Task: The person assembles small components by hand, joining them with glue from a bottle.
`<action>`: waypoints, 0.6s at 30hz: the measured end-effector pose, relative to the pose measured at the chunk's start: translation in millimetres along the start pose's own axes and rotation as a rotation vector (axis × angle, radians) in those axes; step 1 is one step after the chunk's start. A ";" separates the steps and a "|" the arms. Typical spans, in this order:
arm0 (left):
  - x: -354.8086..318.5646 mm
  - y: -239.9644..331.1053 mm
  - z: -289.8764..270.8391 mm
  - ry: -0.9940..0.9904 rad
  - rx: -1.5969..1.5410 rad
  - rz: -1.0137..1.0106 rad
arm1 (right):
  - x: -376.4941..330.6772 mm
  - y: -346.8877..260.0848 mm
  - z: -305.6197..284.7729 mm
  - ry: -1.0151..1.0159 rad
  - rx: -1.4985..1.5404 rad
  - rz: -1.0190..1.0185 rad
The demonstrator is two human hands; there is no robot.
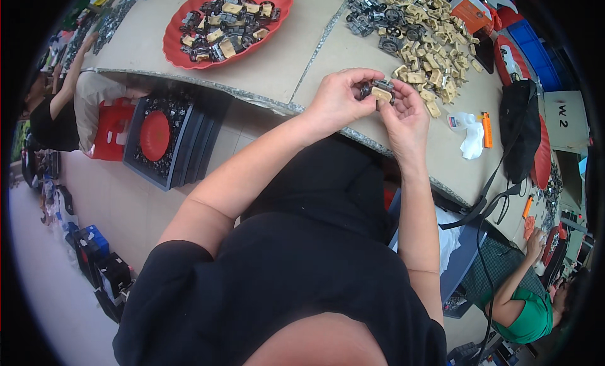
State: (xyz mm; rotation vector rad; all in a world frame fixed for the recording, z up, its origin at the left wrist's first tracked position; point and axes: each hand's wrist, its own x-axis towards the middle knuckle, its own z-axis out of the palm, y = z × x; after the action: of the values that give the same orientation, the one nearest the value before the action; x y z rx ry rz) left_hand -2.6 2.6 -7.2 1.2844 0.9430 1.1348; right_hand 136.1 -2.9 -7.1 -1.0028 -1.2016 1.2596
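Above the table's near edge [403, 153], at about one o'clock from the middle of the view, both hands meet around a small wheeled part [379, 91] of tan and dark grey plastic. The left hand [340, 98] has its fingers closed on the part's left end, at a wheel; the right hand [406, 114] pinches its right side. A loose heap of like parts [419, 26] lies at twelve o'clock from the hands, and a red tray [179, 41] holding more sits at ten o'clock, well apart.
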 end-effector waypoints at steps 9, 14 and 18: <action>0.6 -0.4 1.1 0.012 0.052 0.040 | 0.1 2.8 -0.3 -0.010 -0.013 0.000; 0.4 0.4 0.7 0.010 -0.033 0.021 | -1.0 2.6 1.6 -0.008 0.003 -0.007; 0.2 3.1 -0.9 -0.014 -0.117 0.015 | -0.8 2.9 1.8 -0.011 0.032 0.003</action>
State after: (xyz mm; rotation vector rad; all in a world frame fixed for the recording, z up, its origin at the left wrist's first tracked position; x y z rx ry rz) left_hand -3.8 2.7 -4.2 1.2052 0.8451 1.1743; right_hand 134.0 -3.6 -9.8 -0.9761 -1.1856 1.2844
